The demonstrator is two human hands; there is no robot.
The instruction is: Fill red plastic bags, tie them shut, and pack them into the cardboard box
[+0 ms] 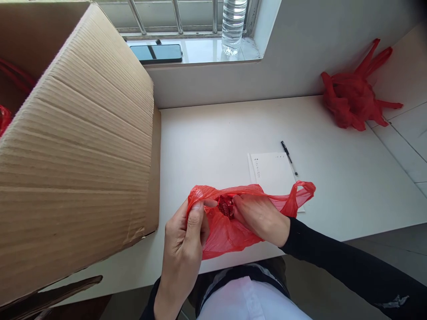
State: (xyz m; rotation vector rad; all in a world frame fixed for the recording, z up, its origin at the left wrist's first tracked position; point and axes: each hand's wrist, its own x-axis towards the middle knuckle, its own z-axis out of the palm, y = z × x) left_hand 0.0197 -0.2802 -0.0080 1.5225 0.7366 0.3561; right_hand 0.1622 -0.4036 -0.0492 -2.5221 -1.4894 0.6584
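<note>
A red plastic bag (230, 235) is spread at the front edge of the white table. My left hand (185, 242) is closed on the left side of its mouth, pinching the thin plastic between thumb and fingers. Reaching into the bag from the right, my right hand (260, 215) has its fingertips closed at a shiny, dark red, glittery item (226, 206). Part of that item and the ends of my right fingers are hidden, so its exact kind does not show. One bag handle loops up beyond my right wrist.
A large cardboard box (100, 133) stands at left with red plastic inside. Behind the bag lie a written paper pad (271, 169) and a pen (289, 157). Another red bag (353, 95) sits in the back right corner. The windowsill holds a phone (160, 53) and a water bottle (233, 26).
</note>
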